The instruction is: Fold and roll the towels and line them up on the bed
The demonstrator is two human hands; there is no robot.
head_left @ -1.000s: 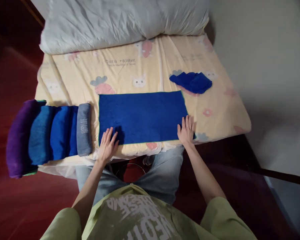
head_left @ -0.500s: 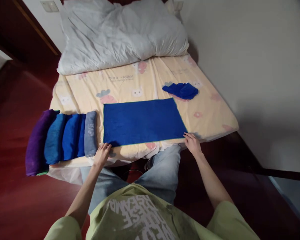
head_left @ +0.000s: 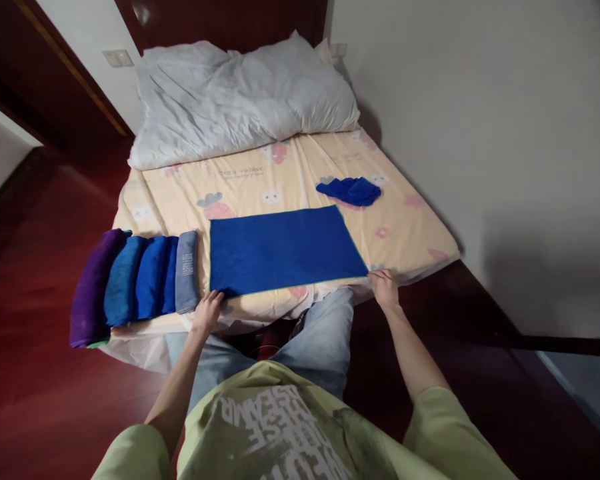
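Observation:
A blue towel with a thin green edge lies spread flat near the front of the bed. My left hand pinches its near left corner. At the near right corner, my right hand has its fingertips closed on the towel's edge. Left of the towel stands a row of rolled or folded towels: a grey one with small lettering, blue ones, a teal one and a purple one. Beyond the towel's far right corner rests a crumpled blue cloth.
The bed has a pale yellow sheet printed with carrots and rabbits. A large grey-white pillow or quilt lies across its head. A wall borders the right side, and the dark red floor the left.
The head view has shifted, so more of the headboard shows. The towel still lies flat, with both hands at its near corners; the right fingers appear closed more tightly on the edge.

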